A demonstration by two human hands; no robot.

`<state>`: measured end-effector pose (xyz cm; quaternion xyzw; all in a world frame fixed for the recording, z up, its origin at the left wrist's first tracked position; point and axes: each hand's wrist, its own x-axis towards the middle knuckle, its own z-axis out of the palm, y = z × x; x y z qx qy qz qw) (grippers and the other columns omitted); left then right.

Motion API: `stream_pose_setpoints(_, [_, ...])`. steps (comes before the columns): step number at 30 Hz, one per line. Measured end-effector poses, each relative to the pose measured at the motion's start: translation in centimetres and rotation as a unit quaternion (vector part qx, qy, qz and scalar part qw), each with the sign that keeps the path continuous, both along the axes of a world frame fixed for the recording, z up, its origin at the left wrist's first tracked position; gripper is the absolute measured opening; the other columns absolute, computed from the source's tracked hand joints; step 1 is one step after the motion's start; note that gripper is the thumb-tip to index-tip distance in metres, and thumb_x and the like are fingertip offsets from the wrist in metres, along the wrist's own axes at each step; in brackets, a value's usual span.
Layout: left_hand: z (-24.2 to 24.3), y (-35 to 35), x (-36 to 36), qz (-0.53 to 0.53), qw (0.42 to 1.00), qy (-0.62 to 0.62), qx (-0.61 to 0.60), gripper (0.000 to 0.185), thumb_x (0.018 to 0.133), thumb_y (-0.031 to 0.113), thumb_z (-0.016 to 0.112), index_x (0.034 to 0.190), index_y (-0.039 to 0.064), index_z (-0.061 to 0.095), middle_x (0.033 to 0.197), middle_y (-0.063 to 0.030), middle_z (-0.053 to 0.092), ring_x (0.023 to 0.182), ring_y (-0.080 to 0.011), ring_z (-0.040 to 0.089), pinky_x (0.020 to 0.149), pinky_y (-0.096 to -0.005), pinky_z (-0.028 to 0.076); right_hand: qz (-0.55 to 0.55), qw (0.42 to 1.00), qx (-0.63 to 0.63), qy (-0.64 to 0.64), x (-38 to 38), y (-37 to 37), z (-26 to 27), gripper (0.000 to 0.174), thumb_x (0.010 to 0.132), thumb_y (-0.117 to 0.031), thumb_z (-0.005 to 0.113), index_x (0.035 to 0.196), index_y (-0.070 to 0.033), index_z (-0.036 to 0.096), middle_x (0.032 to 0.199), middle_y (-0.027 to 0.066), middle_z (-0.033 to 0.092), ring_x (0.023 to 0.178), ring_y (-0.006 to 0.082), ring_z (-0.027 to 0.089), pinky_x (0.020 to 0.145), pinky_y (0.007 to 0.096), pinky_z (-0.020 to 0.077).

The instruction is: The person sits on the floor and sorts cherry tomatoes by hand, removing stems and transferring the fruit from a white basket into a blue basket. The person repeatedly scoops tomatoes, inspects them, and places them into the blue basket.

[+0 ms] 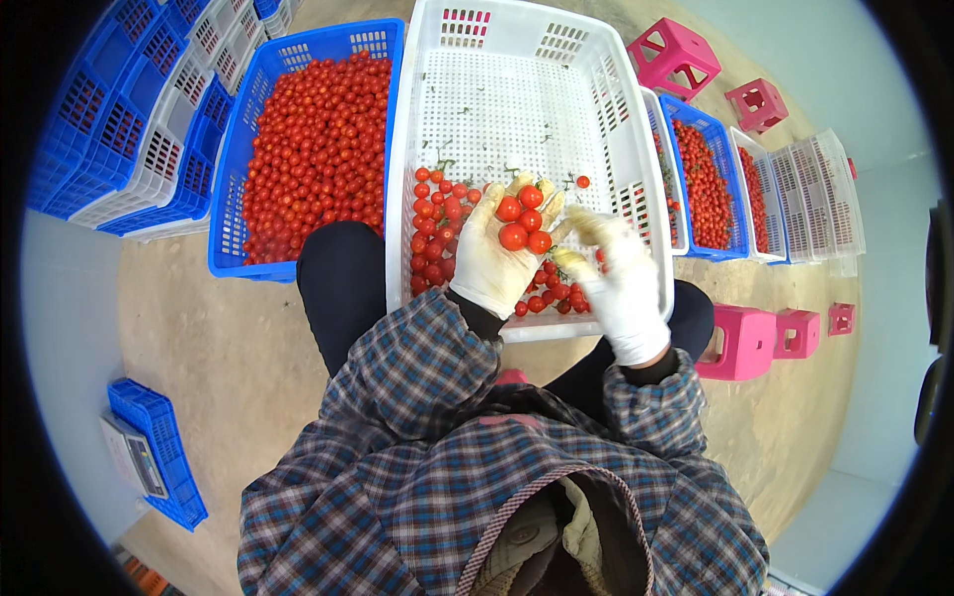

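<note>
My left hand (496, 257), in a pale glove with yellowed fingers, is palm up and cradles several red cherry tomatoes (513, 237). Just right of it, my right hand (615, 272), gloved alike and blurred, has its fingers spread; whether a small stem or tomato lies between them, I cannot tell. Both are over the near part of a white perforated plastic crate (528, 328). More cherry tomatoes (432, 246) lie in its near left corner and under my hands. One tomato (583, 181) rests farther off, among green stem bits (510, 170).
Left of the white crate stands a blue crate (215, 223) filled with cherry tomatoes. Stacked blue and white crates (123, 141) rise at the far left. On the right are more tomato crates (719, 257) and pink plastic stools (745, 343). A scale (138, 454) sits by a blue crate at lower left.
</note>
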<state>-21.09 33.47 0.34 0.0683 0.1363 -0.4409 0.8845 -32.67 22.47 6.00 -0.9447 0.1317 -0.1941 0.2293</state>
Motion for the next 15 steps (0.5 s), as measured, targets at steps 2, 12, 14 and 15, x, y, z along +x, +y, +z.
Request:
stream_pose_setpoints(2, [-0.3,0.0,0.0,0.000,1.000,0.011,0.009,0.046,0.107,0.033,0.039,0.137,0.000,0.051,0.140,-0.0204,0.054,0.130,-0.0355,0.052,0.111,-0.0491,0.042,0.013,0.999,-0.020,0.037,0.7,1.7,-0.7,0.033,0.083,-0.017,0.076,0.113,-0.007,0.066,0.105,0.0124,0.067,0.096,0.0298,0.065,0.084,0.0392,0.0526])
stream_pose_setpoints(12, [-0.3,-0.2,0.1,0.023,0.997,0.070,-0.029,0.038,0.104,0.029,0.048,0.129,0.002,0.056,0.130,-0.0154,0.059,0.122,-0.0314,0.056,0.106,-0.0498,0.045,-0.089,0.946,0.309,-0.040,1.8,1.4,-3.1,0.023,0.088,-0.003,0.071,0.110,-0.001,0.066,0.093,0.0070,0.070,0.082,0.0121,0.064,0.074,0.0271,0.0526])
stream_pose_setpoints(14, [-0.4,-0.3,0.0,0.013,0.997,0.074,-0.026,0.037,0.104,0.029,0.049,0.128,0.002,0.057,0.130,-0.0152,0.059,0.121,-0.0313,0.057,0.106,-0.0509,0.045,-0.095,0.949,0.295,-0.064,1.9,1.4,-3.3,0.022,0.087,-0.001,0.070,0.109,0.000,0.066,0.094,0.0085,0.070,0.083,0.0139,0.066,0.075,0.0280,0.0529])
stream_pose_setpoints(15, [-0.5,-0.4,0.0,0.011,0.997,0.073,-0.020,0.036,0.104,0.029,0.049,0.127,0.003,0.057,0.130,-0.0151,0.059,0.121,-0.0313,0.057,0.105,-0.0513,0.045,-0.099,0.950,0.289,-0.071,2.0,1.4,-3.3,0.021,0.087,-0.001,0.069,0.108,0.000,0.066,0.095,0.0093,0.070,0.083,0.0147,0.066,0.076,0.0285,0.0530])
